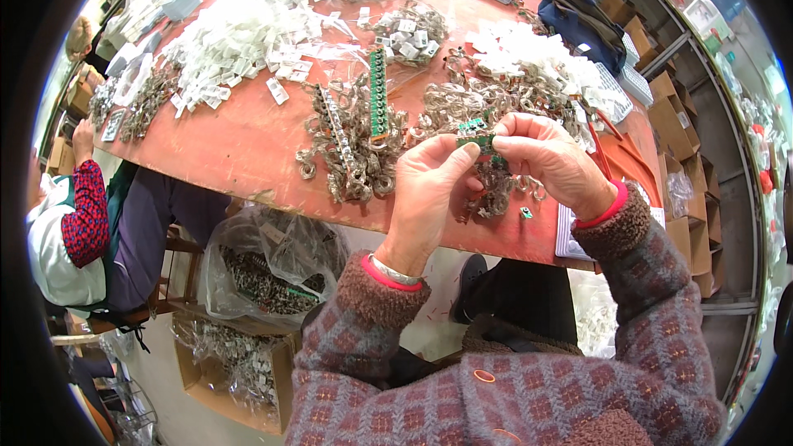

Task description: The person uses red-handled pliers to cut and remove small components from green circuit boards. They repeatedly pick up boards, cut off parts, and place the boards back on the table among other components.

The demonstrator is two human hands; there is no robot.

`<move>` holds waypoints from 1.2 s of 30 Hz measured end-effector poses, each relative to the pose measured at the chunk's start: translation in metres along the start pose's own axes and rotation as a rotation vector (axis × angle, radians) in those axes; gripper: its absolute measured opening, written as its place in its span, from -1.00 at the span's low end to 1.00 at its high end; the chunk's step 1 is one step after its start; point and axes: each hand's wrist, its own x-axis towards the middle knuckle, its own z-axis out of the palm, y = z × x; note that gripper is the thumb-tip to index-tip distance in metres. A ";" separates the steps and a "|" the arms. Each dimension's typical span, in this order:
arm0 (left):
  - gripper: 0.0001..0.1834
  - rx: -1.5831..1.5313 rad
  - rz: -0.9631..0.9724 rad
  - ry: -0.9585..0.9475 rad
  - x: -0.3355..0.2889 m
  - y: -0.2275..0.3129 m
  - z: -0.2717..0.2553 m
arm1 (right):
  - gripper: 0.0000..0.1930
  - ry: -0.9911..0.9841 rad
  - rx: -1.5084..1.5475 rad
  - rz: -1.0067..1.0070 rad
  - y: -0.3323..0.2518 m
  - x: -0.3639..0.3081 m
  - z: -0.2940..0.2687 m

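Both hands hold a small green circuit board (477,140) above the table's near edge. My left hand (428,190) pinches its left end between thumb and fingers. My right hand (552,158) grips the other end with the fingertips. Brown-grey coiled wires (494,190) are just below the board; the fingers partly hide whether they are attached. Left of my hands, a long green board strip (378,97) and a second, paler strip (337,134) lie on a heap of coiled wires (318,142). A tiny green board piece (526,213) lies near the table edge.
The red table (248,136) carries white plastic housings (235,37) and more wire coils (454,103). Red-handled tools (600,153) lie at right. Below left stand a plastic bag (223,268) and a cardboard box (285,380). Another person (74,235) sits at left.
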 end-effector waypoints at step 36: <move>-0.94 0.028 0.001 0.085 -0.001 -0.001 -0.003 | -0.85 0.164 -0.254 -0.254 0.004 0.005 0.013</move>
